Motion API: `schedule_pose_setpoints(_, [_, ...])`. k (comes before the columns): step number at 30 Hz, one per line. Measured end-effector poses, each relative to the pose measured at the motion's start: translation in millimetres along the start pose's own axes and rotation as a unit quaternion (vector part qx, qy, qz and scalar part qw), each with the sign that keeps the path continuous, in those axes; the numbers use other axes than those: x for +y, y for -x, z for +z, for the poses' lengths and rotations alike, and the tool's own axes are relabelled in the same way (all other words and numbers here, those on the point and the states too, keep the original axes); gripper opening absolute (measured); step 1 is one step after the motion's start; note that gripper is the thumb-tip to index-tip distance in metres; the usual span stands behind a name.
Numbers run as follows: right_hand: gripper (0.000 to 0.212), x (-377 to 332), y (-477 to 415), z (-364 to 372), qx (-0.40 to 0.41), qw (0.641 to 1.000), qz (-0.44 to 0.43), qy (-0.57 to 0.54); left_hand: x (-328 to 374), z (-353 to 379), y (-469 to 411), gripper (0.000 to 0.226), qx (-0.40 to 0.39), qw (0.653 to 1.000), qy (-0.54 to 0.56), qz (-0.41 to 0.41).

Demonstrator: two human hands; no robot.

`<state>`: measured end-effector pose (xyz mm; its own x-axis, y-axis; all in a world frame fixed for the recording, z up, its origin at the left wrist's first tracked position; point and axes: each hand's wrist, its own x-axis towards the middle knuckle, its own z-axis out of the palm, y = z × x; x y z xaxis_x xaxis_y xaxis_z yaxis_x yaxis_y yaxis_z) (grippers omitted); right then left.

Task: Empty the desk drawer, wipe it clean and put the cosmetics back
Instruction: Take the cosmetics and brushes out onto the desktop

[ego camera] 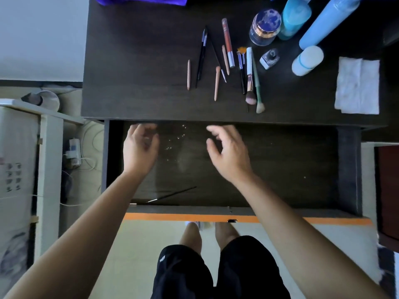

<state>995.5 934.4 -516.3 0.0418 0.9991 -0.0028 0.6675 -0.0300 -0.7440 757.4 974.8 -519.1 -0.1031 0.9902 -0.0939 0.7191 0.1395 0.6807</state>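
Down in the open desk drawer (291,158) with both hands, close to its rear edge, just under the lip of the desk top (129,61). Left hand (140,147) at the rear left, fingers curled and blurred — cannot tell whether pinching anything. Right hand (228,152) nearer the middle, fingers loosely bent, thumb apart, nothing visible in it.

Emptying nearly finished, by the look of it. Left inside: a thin dark brush (172,193) lying aslant by the front left corner, and bright specks (179,137) scattered on the drawer floor between the hands, beside a pale smudge. Out on the desk top: pencils (189,74) and makeup brushes (250,83) in a loose row at the middle, a dark jar (264,26), blue bottles (295,16) and a white tube (307,60) toward the far right corner, a folded white cloth (357,85) by the right edge, a purple cloth (144,0) at the far edge.

To do it well: lift out that thin brush first — pinch at the handle, lay beside the others, well in from the desk's near edge. Then wipe with the white cloth from the rear edge toward the front wall, gathering the specks rather than pushing them into the rear corners. Finish along the side walls and into each corner.
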Motion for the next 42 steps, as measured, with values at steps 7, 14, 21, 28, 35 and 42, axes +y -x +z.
schedule_pose_setpoints(7, [0.033, -0.6, 58.8, 70.1, -0.346, 0.937, 0.015, 0.053, -76.9, -16.5, 80.2, 0.027, -0.223, 0.956, -0.173, -0.08])
schedule_pose_setpoints(14, [0.033, 0.6, 74.9, 89.5, -0.4, 0.912, 0.036, 0.081, -101.3, -26.3, 94.1, 0.035, -0.382, 0.886, -0.237, -0.114])
schedule_pose_setpoints(21, [0.034, -1.7, 80.6, 80.8, -0.467, 0.877, 0.086, 0.078, -99.5, -17.6, 91.9, 0.026, -0.438, 0.87, -0.2, -0.107])
schedule_pose_setpoints(28, [0.048, -8.7, 78.8, 89.8, -0.527, 0.837, 0.111, 0.098, -100.7, -15.9, 83.2, 0.031, -0.496, 0.845, -0.16, -0.121])
schedule_pose_setpoints(35, [0.046, -14.1, 76.1, 91.1, -0.541, 0.825, 0.119, 0.115, -100.6, -17.4, 77.0, 0.028, -0.538, 0.823, -0.144, -0.11])
schedule_pose_setpoints(42, [0.029, -12.2, 79.9, 83.2, -0.515, 0.835, 0.187, 0.049, -83.0, -18.6, 83.7, 0.02, -0.525, 0.841, -0.098, -0.092])
